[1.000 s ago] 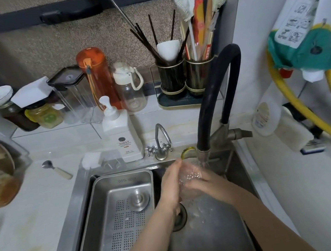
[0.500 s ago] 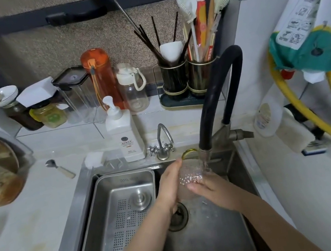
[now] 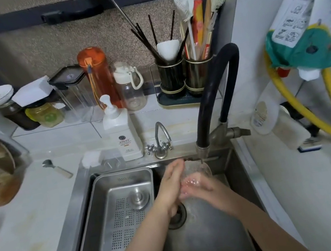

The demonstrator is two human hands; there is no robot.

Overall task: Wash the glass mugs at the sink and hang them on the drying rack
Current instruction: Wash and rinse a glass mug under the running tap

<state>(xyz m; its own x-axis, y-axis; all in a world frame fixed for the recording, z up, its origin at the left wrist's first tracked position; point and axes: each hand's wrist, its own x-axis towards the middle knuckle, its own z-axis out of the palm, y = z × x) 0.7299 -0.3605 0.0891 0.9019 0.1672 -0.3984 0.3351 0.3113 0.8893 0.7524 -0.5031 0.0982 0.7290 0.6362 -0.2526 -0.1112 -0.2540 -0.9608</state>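
A clear glass mug is held over the steel sink, right under the nozzle of the black hose faucet, with water running onto it. My left hand presses flat against the mug's left side. My right hand cups it from below and from the right, partly seen through the wet glass. The mug's handle is hidden. No drying rack is in sight.
A perforated steel tray fills the sink's left half. Behind the rim stand a soap dispenser and a small tap. Bottles, jars and a utensil holder line the ledge. A yellow hose hangs on the right wall.
The mug has tipped and turned between my hands under the water. My left hand has flattened against its side and my right hand has slid further beneath it.
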